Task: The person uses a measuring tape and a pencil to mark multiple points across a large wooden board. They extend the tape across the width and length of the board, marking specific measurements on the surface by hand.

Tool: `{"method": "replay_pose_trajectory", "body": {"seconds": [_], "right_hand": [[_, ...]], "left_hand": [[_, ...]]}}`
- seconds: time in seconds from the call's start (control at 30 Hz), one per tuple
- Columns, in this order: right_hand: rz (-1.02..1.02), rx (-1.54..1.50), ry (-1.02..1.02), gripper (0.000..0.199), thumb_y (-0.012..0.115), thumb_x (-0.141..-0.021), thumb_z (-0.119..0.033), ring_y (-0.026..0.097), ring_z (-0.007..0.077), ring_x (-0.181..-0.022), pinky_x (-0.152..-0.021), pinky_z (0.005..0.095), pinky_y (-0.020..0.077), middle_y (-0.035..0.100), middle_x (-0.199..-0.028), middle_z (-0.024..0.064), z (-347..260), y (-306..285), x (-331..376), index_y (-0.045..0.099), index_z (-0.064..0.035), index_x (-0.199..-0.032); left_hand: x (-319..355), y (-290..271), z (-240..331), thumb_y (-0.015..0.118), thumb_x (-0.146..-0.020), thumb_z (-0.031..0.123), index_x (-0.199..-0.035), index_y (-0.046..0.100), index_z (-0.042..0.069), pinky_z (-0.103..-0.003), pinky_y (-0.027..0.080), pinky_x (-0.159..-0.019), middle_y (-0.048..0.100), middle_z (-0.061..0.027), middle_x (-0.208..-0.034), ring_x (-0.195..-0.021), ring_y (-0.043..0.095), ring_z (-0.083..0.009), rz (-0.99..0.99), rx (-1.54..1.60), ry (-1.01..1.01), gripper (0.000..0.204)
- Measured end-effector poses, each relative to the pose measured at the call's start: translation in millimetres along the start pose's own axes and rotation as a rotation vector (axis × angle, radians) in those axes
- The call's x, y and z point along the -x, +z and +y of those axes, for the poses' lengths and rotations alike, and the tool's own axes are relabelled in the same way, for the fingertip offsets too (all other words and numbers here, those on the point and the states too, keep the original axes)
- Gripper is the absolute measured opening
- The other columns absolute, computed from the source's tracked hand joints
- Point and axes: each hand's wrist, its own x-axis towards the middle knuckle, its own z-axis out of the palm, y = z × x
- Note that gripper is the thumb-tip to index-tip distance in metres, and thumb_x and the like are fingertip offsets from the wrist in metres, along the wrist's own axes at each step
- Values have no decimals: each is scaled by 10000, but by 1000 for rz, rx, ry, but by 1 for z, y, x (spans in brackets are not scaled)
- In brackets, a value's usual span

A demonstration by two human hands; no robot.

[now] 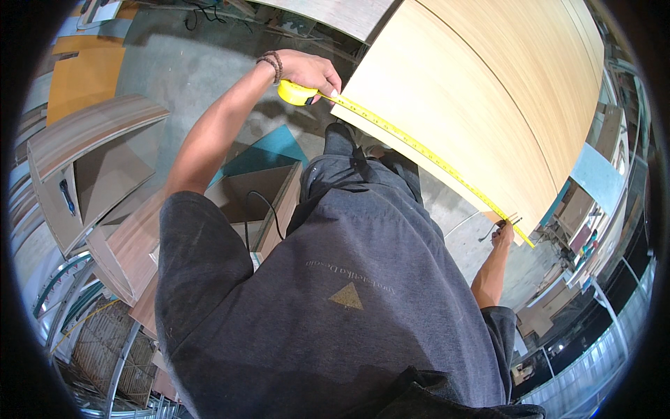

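A yellow tape measure [296,93] is drawn out along the near edge of a pale wood panel [474,91]. My left hand [310,72], with a beaded bracelet at the wrist, is closed on it at the panel's left corner, fingertips on the blade beside the case. The blade [419,144] runs straight across to the panel's right corner and a little past it. There my right hand [501,234] is closed at the edge, close under the blade. A thin dark stick, perhaps a pencil [516,221], pokes out from its fingers over the panel.
Open wooden cabinet boxes [98,171] stand at the left, one with a blue pen-like tool [67,197] on it. A teal board [269,150] and a black cable [269,202] lie nearer me. Boards and offcuts [586,209] crowd the right side.
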Motion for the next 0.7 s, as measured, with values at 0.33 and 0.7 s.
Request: {"method": "replay_pose_trajectory", "body": {"seconds": [0.33,0.7], "right_hand": [[6,13,-26,277,568,-945,-300,324,106,-447,-389,273,258,467,-598,2,3,-2,-4,603,-84,-774],[55,38,-92,271,608,-905,-318,334,116,-433,-382,288,258,426,-573,-9,12,-3,-20,640,-77,-787]], "left_hand": [[1,1,2,564,-947,310,-1019,690,62,-319,472,-608,660,-13,-707,-645,623,-117,15,-39,20,287],[-1,4,-3,564,-965,273,-1014,678,48,-317,491,-617,651,-13,-722,-648,623,-106,21,-26,32,257]]}}
